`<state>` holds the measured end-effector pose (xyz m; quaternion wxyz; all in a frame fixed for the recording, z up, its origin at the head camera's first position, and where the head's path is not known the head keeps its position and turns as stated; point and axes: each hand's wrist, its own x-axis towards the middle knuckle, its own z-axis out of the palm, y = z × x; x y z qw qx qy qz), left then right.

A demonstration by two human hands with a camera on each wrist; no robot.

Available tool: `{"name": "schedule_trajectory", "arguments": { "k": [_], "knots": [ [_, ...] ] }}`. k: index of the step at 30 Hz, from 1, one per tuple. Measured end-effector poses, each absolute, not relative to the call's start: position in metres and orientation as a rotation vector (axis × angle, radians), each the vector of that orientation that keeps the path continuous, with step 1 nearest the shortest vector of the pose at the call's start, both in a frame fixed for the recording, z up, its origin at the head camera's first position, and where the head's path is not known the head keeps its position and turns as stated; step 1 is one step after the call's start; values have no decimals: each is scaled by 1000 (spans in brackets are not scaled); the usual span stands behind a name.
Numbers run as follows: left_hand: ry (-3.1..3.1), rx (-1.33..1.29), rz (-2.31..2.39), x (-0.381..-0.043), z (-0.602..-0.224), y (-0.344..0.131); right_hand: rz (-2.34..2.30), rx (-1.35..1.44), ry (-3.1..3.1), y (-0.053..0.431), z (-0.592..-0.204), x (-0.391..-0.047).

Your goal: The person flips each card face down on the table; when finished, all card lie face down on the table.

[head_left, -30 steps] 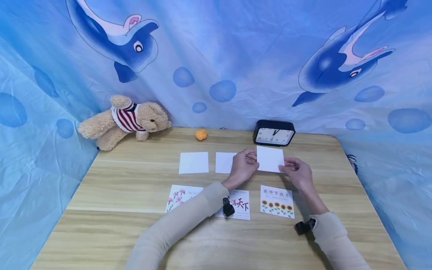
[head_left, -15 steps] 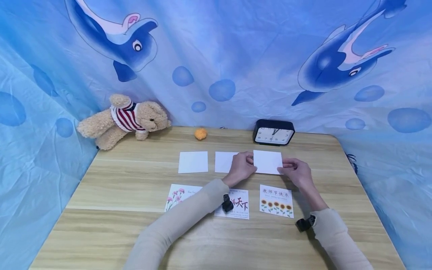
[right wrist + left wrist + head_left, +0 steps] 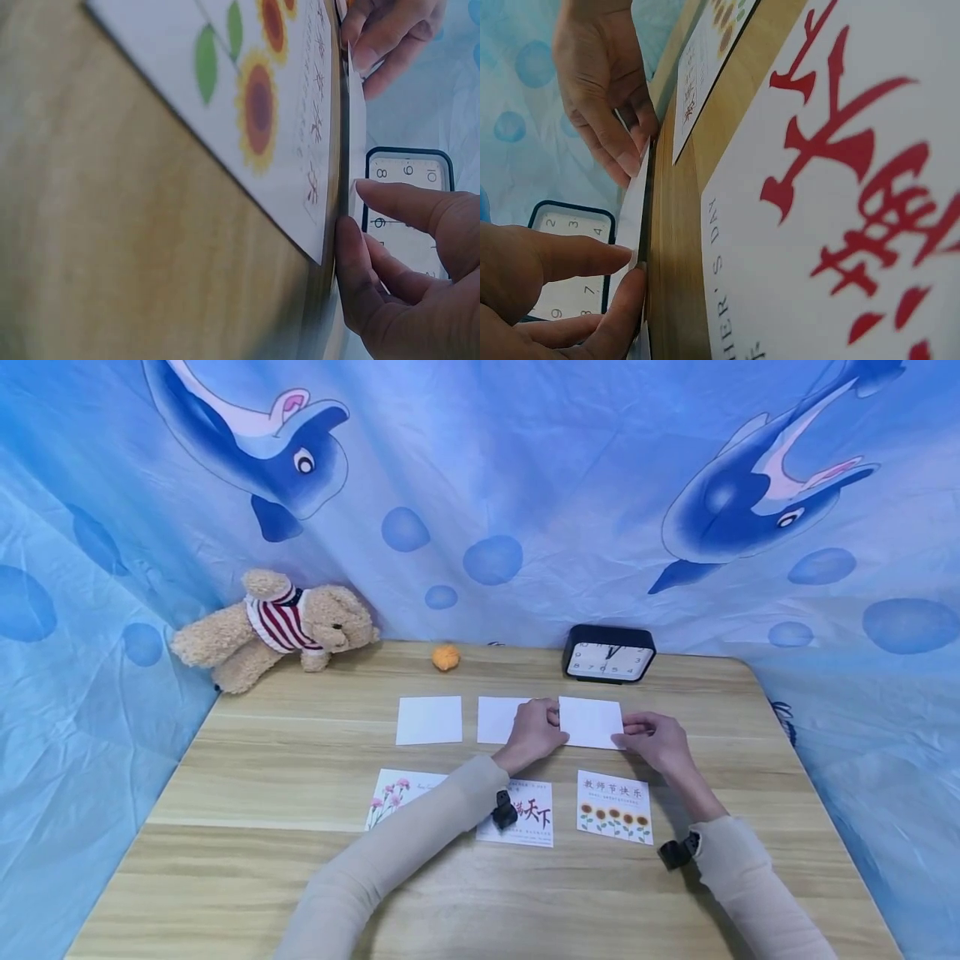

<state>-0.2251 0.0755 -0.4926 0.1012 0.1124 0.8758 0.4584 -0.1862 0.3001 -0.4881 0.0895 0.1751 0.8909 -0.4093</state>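
Note:
A blank white card (image 3: 590, 722) lies close over the table, at the right end of the back row. My left hand (image 3: 535, 731) pinches its left edge between thumb and fingers. At the opposite edge, my right hand (image 3: 660, 743) pinches it the same way; the right wrist view shows thumb and fingertips meeting at the card's edge (image 3: 355, 150). Beside the left hand lies another white card (image 3: 497, 720), partly covered by that hand. Nearer the person, a sunflower card (image 3: 615, 810) lies just in front of the right hand. A card with red lettering (image 3: 840, 165) is partly under the left forearm.
A third white card (image 3: 430, 721) ends the back row on the left. Below it, a pink-flower card (image 3: 393, 793) is half hidden by the left sleeve. Along the back stand a black clock (image 3: 609, 656), an orange ball (image 3: 446, 657) and a lying teddy bear (image 3: 281, 627).
Both hands have brought the white card down and slightly left, toward the table and into line with the other two white cards. It was raised nearer the clock before.

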Motion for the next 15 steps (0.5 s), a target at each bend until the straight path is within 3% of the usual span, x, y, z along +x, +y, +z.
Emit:
{"name": "schedule_trajectory", "arguments": {
  "k": [15],
  "knots": [
    [2600, 359, 1274, -226, -487, 75, -1167, 488, 2640, 300, -483, -190]
  ]
}}
